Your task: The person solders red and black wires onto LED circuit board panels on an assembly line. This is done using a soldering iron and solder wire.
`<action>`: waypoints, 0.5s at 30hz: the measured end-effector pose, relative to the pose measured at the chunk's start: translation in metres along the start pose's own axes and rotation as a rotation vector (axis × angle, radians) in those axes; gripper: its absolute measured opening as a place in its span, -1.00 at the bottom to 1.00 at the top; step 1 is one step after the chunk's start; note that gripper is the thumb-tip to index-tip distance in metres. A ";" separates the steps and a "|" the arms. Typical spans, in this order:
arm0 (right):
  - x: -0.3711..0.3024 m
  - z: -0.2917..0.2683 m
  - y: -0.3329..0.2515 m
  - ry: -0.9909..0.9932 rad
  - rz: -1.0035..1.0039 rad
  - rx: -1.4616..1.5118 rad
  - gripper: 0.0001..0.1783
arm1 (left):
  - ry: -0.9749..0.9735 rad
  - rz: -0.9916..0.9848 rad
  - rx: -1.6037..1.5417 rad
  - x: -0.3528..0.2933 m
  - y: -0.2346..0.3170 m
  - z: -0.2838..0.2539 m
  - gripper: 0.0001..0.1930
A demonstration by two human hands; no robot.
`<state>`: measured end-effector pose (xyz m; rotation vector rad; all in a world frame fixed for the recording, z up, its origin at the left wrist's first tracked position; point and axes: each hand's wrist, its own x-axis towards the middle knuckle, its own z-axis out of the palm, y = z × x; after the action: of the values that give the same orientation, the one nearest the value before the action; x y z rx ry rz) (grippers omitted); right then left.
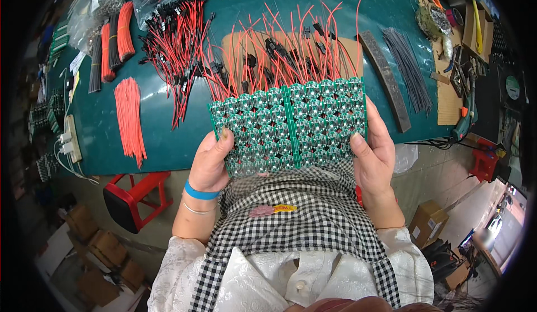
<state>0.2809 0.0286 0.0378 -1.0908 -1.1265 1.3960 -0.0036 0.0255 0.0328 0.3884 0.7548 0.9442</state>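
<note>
A green circuit board panel [292, 126], made of many small round boards in rows, is held up in front of my apron. My left hand [211, 158] grips its left edge with the thumb on top. At the right edge my right hand [373, 147] has the same hold, thumb on the face and fingers behind. Red and black wires [302, 60] with black connectors stick out past the panel's far edge. Under them lies a piece of brown cardboard [349, 60], partly covered.
On the green table [168, 149] lie a pile of red-black connector leads [179, 49], a red wire bundle [130, 122], a dark bar [385, 80] and black wires [408, 68]. Tools sit on cardboard [447, 96] at far right. A red stool [137, 200] stands at lower left.
</note>
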 end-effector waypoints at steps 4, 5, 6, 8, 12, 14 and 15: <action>0.001 0.001 0.001 -0.004 -0.001 0.043 -0.32 | 0.009 -0.022 -0.010 -0.001 -0.001 -0.004 -0.46; 0.001 0.001 0.001 -0.004 0.000 0.043 -0.32 | 0.010 -0.023 -0.010 -0.001 -0.001 -0.005 -0.46; 0.002 0.001 0.001 -0.009 -0.006 0.030 -0.33 | 0.010 -0.019 -0.003 -0.001 -0.001 -0.005 -0.46; 0.002 0.001 0.001 -0.012 -0.012 0.016 -0.33 | 0.009 -0.016 0.002 0.000 -0.001 -0.004 -0.46; 0.004 0.002 0.006 -0.009 -0.008 0.087 -0.28 | 0.010 -0.025 0.010 -0.001 0.000 -0.005 -0.46; 0.003 0.002 0.009 -0.011 -0.017 0.205 -0.25 | -0.008 -0.025 0.015 0.000 -0.001 -0.005 -0.46; 0.002 0.000 0.012 -0.004 -0.015 0.239 -0.20 | -0.005 -0.013 0.017 0.000 -0.001 -0.003 -0.46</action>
<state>0.2787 0.0296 0.0258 -0.9067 -0.9414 1.4790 -0.0051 0.0250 0.0304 0.4001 0.7604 0.9247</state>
